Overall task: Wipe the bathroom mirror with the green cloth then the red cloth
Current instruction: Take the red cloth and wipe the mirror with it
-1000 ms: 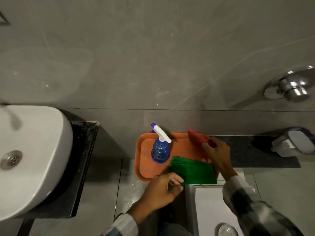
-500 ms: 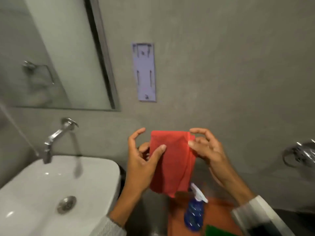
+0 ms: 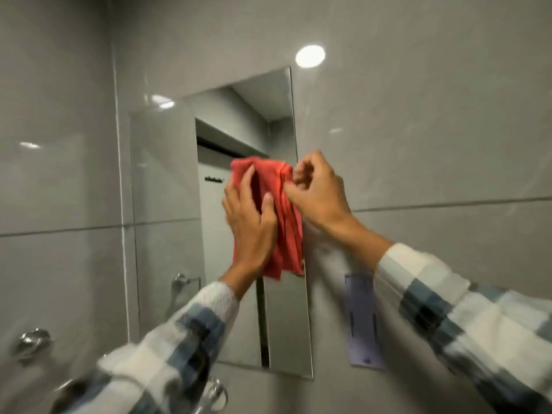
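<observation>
The red cloth [image 3: 282, 216] hangs bunched in front of the right edge of the bathroom mirror [image 3: 185, 234]. My left hand [image 3: 251, 225] grips its left side, thumb over the fabric. My right hand [image 3: 316, 192] pinches its upper right edge with the fingers curled. Whether the cloth touches the glass, I cannot tell. The green cloth is out of view.
Grey tiled walls surround the mirror. A pale purple wall bracket [image 3: 363, 321] is fixed right of the mirror. A chrome fitting [image 3: 31, 343] sticks out at lower left, and a tap [image 3: 213, 394] shows at the bottom edge.
The view has swung up from the tray and sink to the mirror. Both hands have lifted the red cloth from chest height up in front of the mirror's right side.
</observation>
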